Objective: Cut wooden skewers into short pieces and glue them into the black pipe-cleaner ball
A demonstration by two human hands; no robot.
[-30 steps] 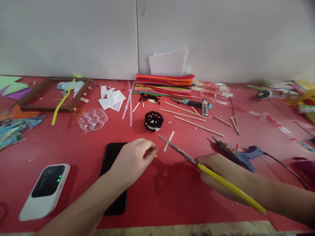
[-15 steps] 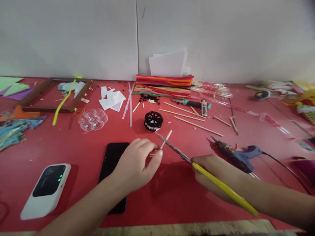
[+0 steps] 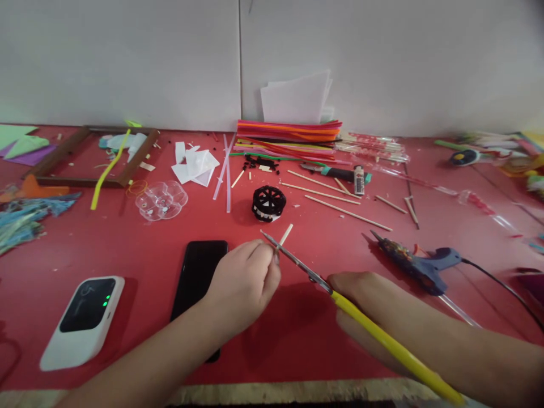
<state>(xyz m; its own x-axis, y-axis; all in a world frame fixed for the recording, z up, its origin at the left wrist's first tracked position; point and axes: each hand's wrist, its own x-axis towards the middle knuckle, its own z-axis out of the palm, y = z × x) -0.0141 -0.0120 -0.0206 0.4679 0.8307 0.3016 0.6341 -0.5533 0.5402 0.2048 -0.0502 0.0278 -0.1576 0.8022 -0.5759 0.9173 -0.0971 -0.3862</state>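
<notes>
My left hand (image 3: 249, 277) is closed, pinching a short wooden stick (image 3: 287, 233) that juts up past the fingertips. In my right hand (image 3: 365, 294) are yellow-handled scissors (image 3: 382, 334), seen nearly edge-on. Their metal blades reach left across the stick, close to my left fingers; whether they touch the wood I cannot tell. Just beyond the blades stands a small round black wheel-like piece (image 3: 269, 203) with spokes on top and pale sticks in its side. The lower end of the held stick is hidden by my hand.
A black phone (image 3: 198, 272) lies partly under my left forearm, with a white device (image 3: 80, 323) to its left. At right rests a blue glue gun (image 3: 425, 266) with a cord. Wooden sticks (image 3: 348, 212), pipe cleaners (image 3: 289, 133) and a brown frame (image 3: 76, 181) lie farther back.
The scissor tips have shifted slightly left, nearer my left fingers. My left fingers have curled in tighter around the stick. The whole view has shifted a little.
</notes>
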